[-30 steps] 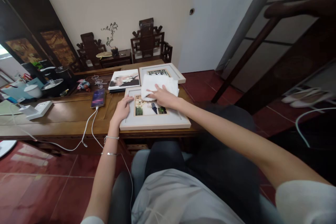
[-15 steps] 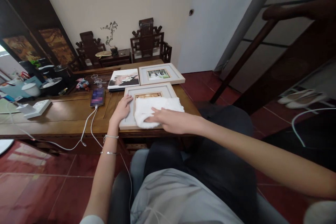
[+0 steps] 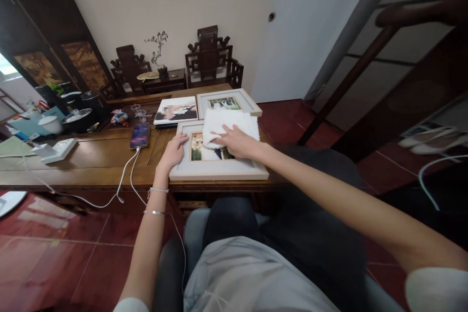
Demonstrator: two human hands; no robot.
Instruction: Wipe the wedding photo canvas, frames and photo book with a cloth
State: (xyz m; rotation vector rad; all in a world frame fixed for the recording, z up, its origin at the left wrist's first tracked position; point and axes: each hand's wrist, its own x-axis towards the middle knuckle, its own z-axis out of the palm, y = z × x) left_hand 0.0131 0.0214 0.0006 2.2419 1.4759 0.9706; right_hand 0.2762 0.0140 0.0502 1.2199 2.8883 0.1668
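Observation:
A light wooden picture frame (image 3: pixel 214 173) lies flat at the table's front edge, with a small photo (image 3: pixel 196 148) in its middle. My left hand (image 3: pixel 173 152) grips the frame's left side, its fingers over the border. A folded white cloth (image 3: pixel 234 119) is under my right hand (image 3: pixel 239 143), whose fingers are bent onto it and press it to the frame's upper right part. The cloth covers part of the photo and reaches over the lower edge of a second picture frame (image 3: pixel 252 105) behind.
Left of the rear frame lies a stack with a photo print (image 3: pixel 179 108) on top. A phone (image 3: pixel 139 135) on a white cable, a power strip (image 3: pixel 60 150) and a black pot (image 3: pixel 77 119) stand further left on the wooden table (image 3: pixel 98 161). Carved chairs (image 3: pixel 208 58) are behind.
My right hand has moved the cloth away from me across the frame, uncovering the frame's front border and the lower part of the photo. My left hand stays at the frame's left side.

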